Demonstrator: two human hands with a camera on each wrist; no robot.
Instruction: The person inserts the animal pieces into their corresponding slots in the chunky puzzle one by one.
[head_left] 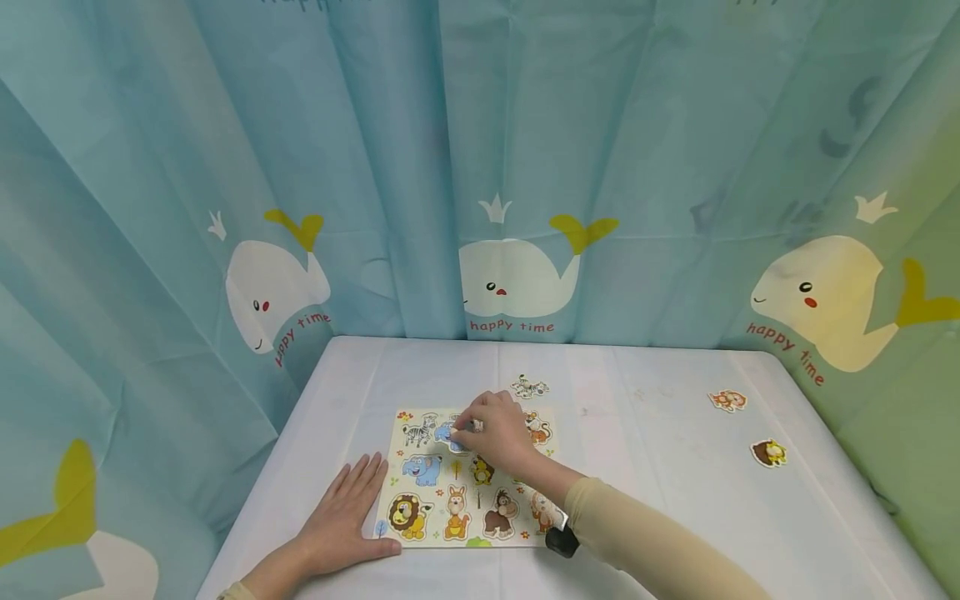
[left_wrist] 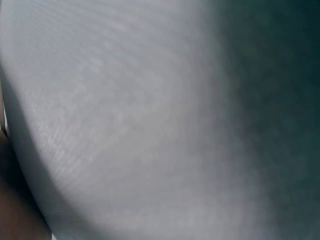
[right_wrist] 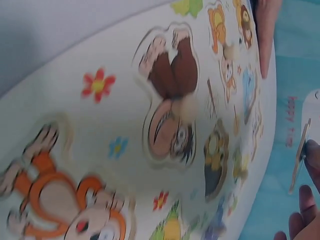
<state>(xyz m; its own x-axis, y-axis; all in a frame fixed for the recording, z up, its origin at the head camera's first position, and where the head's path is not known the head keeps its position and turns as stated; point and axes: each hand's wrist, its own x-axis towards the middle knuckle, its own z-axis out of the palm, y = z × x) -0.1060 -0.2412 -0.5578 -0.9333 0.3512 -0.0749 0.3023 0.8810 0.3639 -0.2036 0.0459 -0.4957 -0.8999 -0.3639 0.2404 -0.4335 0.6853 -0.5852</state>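
On the table lies a wooden animal puzzle board [head_left: 442,540], with lion, kangaroo, gorilla and blue elephant pictures. My right hand [head_left: 498,429] is above the board's upper part and pinches a blue animal puzzle piece [head_left: 444,433] between thumb and fingers. The right wrist view shows the held piece [right_wrist: 300,156] edge-on, apart from the board's surface. My left hand [head_left: 341,521] rests with fingers spread along the board's left side, its thumb at the lower left corner. The left wrist view shows mostly blurred pale and dark surfaces.
A zebra piece [head_left: 529,387] lies just behind the board. Farther right on the table [head_left: 637,483] are an orange-and-white animal piece [head_left: 727,400] and a brown-and-yellow piece [head_left: 769,452]. A blue whale-print curtain [head_left: 405,208] hangs around the table's back and sides.
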